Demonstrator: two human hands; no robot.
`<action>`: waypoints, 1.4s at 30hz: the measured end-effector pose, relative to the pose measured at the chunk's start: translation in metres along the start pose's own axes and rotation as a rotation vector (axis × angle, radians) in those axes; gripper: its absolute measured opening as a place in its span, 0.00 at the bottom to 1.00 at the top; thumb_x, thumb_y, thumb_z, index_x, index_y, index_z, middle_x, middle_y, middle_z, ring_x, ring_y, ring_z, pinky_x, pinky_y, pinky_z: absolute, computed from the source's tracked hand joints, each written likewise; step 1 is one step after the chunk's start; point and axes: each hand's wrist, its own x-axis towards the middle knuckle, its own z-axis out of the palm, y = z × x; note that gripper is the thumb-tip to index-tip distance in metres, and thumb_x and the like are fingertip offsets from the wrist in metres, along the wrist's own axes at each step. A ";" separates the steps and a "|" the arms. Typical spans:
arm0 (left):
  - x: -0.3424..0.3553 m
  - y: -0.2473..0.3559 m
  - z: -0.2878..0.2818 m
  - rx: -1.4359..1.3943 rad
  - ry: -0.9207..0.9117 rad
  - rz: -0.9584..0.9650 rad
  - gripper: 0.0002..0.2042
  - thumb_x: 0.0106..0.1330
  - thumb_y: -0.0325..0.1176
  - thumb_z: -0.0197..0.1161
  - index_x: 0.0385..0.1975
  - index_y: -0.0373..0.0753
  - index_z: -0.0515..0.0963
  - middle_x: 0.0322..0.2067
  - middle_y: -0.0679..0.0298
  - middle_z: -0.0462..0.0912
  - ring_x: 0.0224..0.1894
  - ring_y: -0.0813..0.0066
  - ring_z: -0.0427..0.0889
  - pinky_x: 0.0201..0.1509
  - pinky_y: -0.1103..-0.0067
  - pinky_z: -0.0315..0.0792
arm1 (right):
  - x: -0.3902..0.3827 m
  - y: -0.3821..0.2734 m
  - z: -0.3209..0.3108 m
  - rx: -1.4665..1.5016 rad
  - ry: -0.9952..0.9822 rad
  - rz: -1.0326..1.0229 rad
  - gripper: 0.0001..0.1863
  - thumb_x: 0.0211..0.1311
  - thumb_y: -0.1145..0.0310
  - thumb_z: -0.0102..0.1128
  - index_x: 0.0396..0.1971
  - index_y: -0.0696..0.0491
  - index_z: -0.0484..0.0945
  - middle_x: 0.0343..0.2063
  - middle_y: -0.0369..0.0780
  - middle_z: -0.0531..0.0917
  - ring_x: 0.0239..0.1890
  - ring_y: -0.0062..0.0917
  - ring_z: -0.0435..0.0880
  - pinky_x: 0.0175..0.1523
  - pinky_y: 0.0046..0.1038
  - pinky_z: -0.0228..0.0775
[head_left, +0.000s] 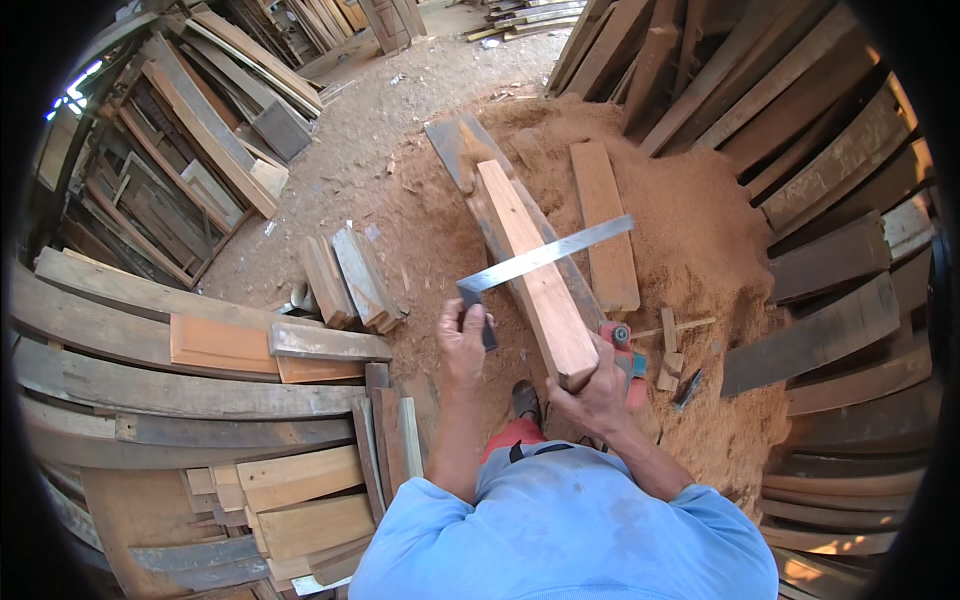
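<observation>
Reddish sawdust [700, 215] all over the floor here, with a long narrow worktop [447, 142] in it. A wooden beam [555, 310] runs along that, though I can't really tell if its near end touches down. Metal square [562, 249] crosses the beam; left hand's [462, 340] grip is wrapped round its dark handle, right hand's [597, 393] clamped on the beam's near end.

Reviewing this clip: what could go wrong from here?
The metal square might slip or tilt: its blade crosses the wooden beam while the left hand grips only the handle. The right hand, at the beam's near end, could knock the red tool close beside it.
</observation>
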 end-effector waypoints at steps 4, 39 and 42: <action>0.000 -0.007 -0.045 -0.097 0.237 0.030 0.07 0.78 0.34 0.56 0.48 0.40 0.71 0.37 0.65 0.82 0.29 0.82 0.80 0.31 0.82 0.77 | -0.048 0.033 -0.006 -0.062 -0.046 0.200 0.41 0.48 0.65 0.78 0.60 0.62 0.66 0.47 0.54 0.82 0.46 0.44 0.87 0.50 0.39 0.80; 0.038 -0.211 0.067 0.659 -0.190 -0.300 0.63 0.46 0.43 0.79 0.78 0.39 0.40 0.66 0.37 0.64 0.71 0.42 0.63 0.78 0.55 0.49 | -0.088 0.183 0.014 0.367 -0.014 0.860 0.23 0.64 0.66 0.66 0.55 0.59 0.72 0.30 0.36 0.82 0.30 0.20 0.82 0.37 0.27 0.75; 0.026 -0.224 0.051 0.378 -0.216 -0.264 0.52 0.59 0.44 0.72 0.78 0.38 0.45 0.66 0.43 0.67 0.67 0.51 0.68 0.74 0.63 0.57 | -0.083 0.181 0.011 0.399 0.028 0.886 0.18 0.65 0.65 0.66 0.48 0.59 0.75 0.25 0.32 0.78 0.21 0.15 0.75 0.26 0.24 0.69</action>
